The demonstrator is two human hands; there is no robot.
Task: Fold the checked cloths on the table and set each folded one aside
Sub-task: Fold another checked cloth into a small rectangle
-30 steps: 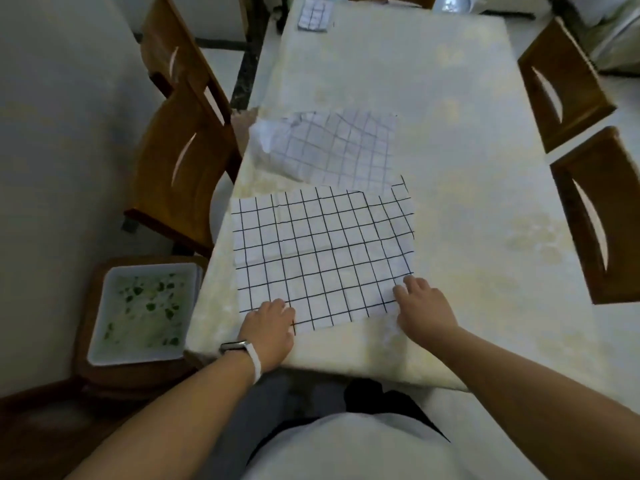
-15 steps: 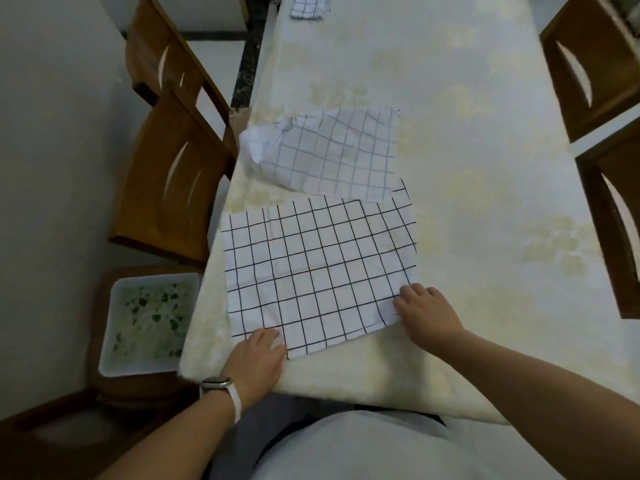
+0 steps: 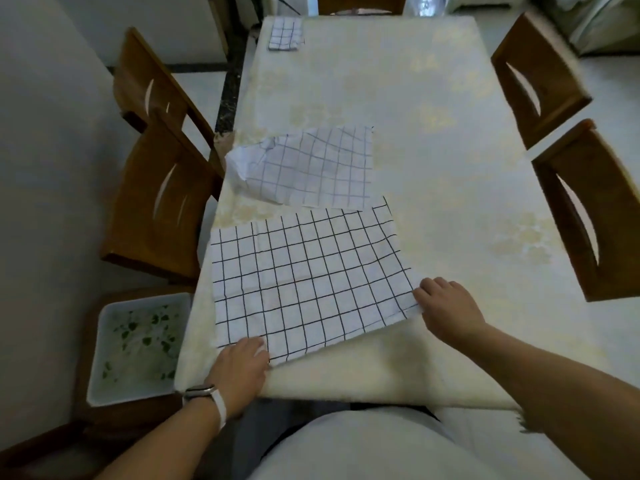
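Observation:
A white cloth with a black check [image 3: 304, 278] lies spread flat at the near left of the table [image 3: 433, 168]. My left hand [image 3: 242, 365] pinches its near left corner at the table's front edge. My right hand [image 3: 446, 303] grips its near right corner, and the near edge between them lifts slightly off the table. Behind it lies a second checked cloth [image 3: 311, 168], paler, rumpled at its left end, its near edge touching the first cloth. A small folded checked cloth [image 3: 284, 34] rests at the far left corner of the table.
Two wooden chairs [image 3: 162, 188] stand along the table's left side and two more [image 3: 585, 209] on the right. A white tub with green bits [image 3: 138, 344] sits on a stool at the near left. My lap presses against the front edge.
The view has shifted and come closer. Both hands have closed on the near corners of the spread cloth, and its near edge now rises a little off the table.

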